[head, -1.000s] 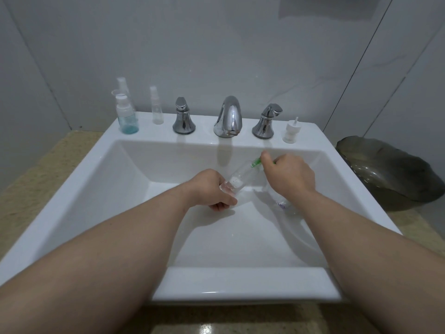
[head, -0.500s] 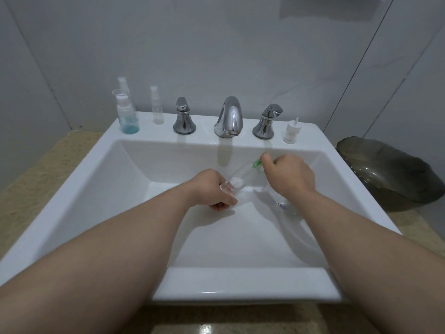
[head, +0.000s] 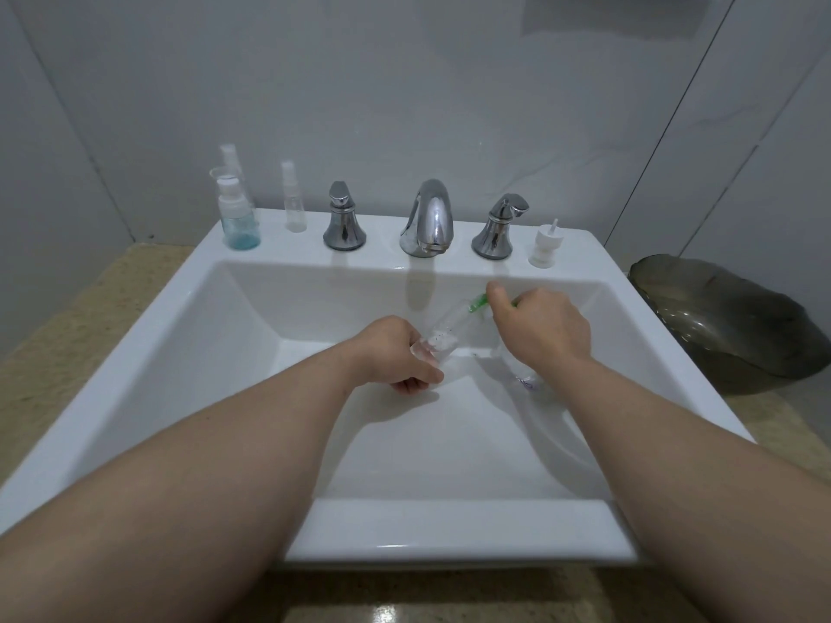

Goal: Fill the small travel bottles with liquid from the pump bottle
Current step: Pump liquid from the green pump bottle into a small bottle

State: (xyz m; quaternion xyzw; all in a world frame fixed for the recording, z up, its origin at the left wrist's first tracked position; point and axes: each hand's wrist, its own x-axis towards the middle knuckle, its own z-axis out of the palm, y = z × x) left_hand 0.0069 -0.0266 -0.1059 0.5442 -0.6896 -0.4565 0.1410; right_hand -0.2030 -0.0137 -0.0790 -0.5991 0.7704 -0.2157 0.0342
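Carefully gripping the tilted travel bottle in the left hand, pinching the green tip at its mouth with the right hand, lining both up.

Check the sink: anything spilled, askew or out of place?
No spill visible. A white spray head stands loose on the sink ledge beside the right tap, not on any bottle. The left hand holds the clear travel bottle steeply tilted over the basin.
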